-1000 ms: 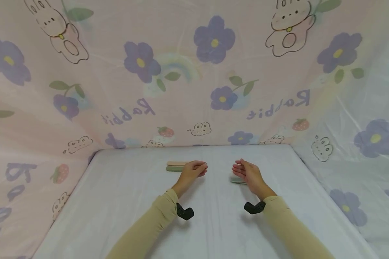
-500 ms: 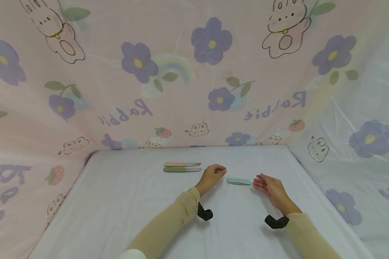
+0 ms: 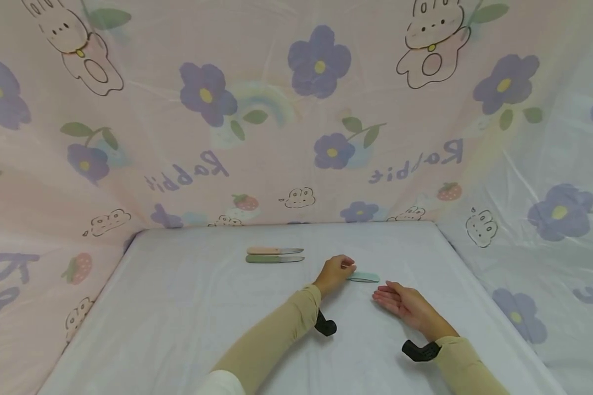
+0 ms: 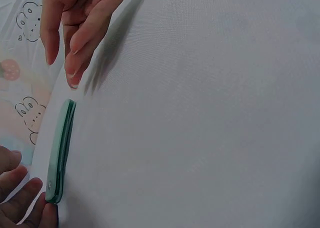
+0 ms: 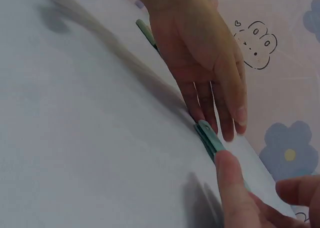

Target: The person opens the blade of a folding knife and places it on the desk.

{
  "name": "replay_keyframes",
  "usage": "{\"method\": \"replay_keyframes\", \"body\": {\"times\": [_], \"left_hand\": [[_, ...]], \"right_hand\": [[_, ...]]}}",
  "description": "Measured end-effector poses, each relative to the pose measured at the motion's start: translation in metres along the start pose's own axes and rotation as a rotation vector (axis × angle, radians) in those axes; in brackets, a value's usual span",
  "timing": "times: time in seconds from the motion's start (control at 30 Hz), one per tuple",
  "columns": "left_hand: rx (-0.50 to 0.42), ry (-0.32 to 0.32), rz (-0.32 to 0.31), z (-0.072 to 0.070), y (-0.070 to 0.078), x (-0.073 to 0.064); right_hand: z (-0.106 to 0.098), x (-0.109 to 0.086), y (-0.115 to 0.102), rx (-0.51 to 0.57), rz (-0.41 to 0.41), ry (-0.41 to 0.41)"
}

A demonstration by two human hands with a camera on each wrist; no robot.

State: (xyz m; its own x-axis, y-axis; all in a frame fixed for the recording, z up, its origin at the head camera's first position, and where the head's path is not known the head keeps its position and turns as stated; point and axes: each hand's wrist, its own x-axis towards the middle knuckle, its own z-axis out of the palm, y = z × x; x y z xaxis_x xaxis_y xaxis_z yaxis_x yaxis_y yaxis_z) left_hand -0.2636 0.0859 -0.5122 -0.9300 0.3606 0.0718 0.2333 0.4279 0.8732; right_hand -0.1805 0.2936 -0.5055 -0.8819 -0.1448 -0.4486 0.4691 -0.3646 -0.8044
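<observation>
A mint-green folding knife (image 3: 365,277) lies folded on the white tabletop; its full length shows in the left wrist view as the knife (image 4: 60,150). My left hand (image 3: 334,274) is at its left end, and in the left wrist view the left fingertips (image 4: 50,213) touch that end. My right hand (image 3: 409,308) hovers just front-right of the knife's other end, fingers extended and apart from it. In the right wrist view the left hand (image 5: 200,63) reaches down to the knife (image 5: 207,135), and the right thumb (image 5: 230,175) covers part of it.
Behind and left of my left hand lie two knives side by side with their blades out: a peach-handled knife (image 3: 264,250) and a green-handled knife (image 3: 264,259). Printed cloth (image 3: 277,137) walls the back and sides of the white table (image 3: 178,307).
My left hand has moved right, from in front of the two knives to the mint folding knife. My right hand first drew back right, uncovering that knife, then lowered toward the front.
</observation>
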Motion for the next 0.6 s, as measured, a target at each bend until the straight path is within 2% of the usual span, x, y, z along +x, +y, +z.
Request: {"method": "replay_keyframes", "body": {"times": [0.13,0.33,0.6], "left_hand": [[0.044,-0.012,0.01,0.006,0.001,0.0],[0.126,-0.047,0.027,0.01,0.011,-0.006],[0.142,-0.063,0.049,0.014,0.012,-0.007]], "right_hand": [[0.005,0.003,0.007,0.092,0.014,-0.018],[0.013,0.005,0.01,0.185,-0.002,0.015],[0.02,0.009,0.012,0.168,-0.028,0.056]]}}
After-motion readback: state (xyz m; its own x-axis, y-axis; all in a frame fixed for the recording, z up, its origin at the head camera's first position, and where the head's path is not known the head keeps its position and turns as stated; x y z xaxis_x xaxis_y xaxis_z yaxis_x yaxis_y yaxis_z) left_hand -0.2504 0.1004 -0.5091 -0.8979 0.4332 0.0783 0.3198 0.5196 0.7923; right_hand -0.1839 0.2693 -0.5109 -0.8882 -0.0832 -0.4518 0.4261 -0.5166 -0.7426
